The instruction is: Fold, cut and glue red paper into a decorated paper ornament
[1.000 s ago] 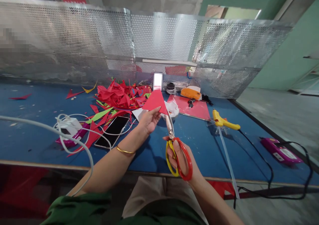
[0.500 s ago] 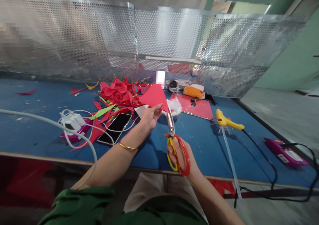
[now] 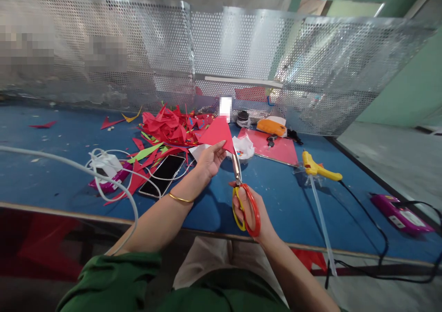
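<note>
A red paper piece [image 3: 218,132] is pinched by its lower edge between the thumb and fingers of my left hand [image 3: 211,159]. My right hand [image 3: 253,210] is closed around the handles of the scissors [image 3: 236,171], one handle loop red and the other yellow. The blades point up and away from me and meet the right edge of the paper. Behind and left of the held piece lies a pile of red paper scraps [image 3: 165,125], with green strips [image 3: 147,153] at its near side.
A phone [image 3: 164,174] and a white adapter with cables [image 3: 107,164] lie left. Right are a red sheet [image 3: 276,148] with keys, a yellow glue gun [image 3: 319,167] and a purple power strip [image 3: 400,214]. A perforated metal screen [image 3: 235,49] stands along the back.
The view has shifted slightly, moving the table items a little to the right in the picture. Both hands keep their holds, and the scissor handles look slightly closer together.
</note>
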Tool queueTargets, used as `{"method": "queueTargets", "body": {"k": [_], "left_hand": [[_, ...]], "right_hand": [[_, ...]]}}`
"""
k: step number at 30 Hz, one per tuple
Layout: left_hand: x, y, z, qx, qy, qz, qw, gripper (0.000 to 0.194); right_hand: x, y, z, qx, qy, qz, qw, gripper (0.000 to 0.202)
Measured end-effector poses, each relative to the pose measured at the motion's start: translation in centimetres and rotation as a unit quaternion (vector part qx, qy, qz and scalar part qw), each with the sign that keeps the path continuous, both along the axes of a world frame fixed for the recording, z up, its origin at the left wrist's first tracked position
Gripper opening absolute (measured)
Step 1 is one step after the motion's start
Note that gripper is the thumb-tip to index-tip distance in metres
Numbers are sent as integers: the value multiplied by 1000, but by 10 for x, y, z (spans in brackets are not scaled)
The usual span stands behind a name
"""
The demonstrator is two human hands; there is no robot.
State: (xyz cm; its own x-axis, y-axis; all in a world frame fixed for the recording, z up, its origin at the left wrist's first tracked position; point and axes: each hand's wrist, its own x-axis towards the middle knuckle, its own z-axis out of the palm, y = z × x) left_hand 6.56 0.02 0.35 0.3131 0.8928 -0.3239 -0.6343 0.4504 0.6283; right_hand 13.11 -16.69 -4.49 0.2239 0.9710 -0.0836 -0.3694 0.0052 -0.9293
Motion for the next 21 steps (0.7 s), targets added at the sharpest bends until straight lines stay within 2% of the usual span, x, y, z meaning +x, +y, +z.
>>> {"method": "queueTargets", "body": {"k": [4,6,8,10,12,15,18,21], "left_hand": [[0,1,-4,36,17,20,999,25],[0,1,-5,66,26,41,997,46],[-1,0,-4,127,35,78,988,72],[-2,0,-2,172,39,106,979,88],[-2,0,-1,143,29,97,985,81],[-1,3,-3,35,5,37,999,43],[-2,4,-5,-9,-4,-15,1000,11],[-4,3,-5,-28,-15,-56,998,9]], "right_hand": [[-2,3,-3,-2,-10,-10,1000,61],[-3,5,-5,3,-13,-19,1000,61],[-3,5,-6,4,-12,-26,1000,60],[-2,6,-6,0,-9,-26,1000,59],[0,6,-7,-2,-7,-21,1000,58],[1,7,-7,-1,-2,-8,1000,58],[1,9,-7,-2,3,-1,1000,60],[1,9,-7,5,3,-8,1000,58]]}}
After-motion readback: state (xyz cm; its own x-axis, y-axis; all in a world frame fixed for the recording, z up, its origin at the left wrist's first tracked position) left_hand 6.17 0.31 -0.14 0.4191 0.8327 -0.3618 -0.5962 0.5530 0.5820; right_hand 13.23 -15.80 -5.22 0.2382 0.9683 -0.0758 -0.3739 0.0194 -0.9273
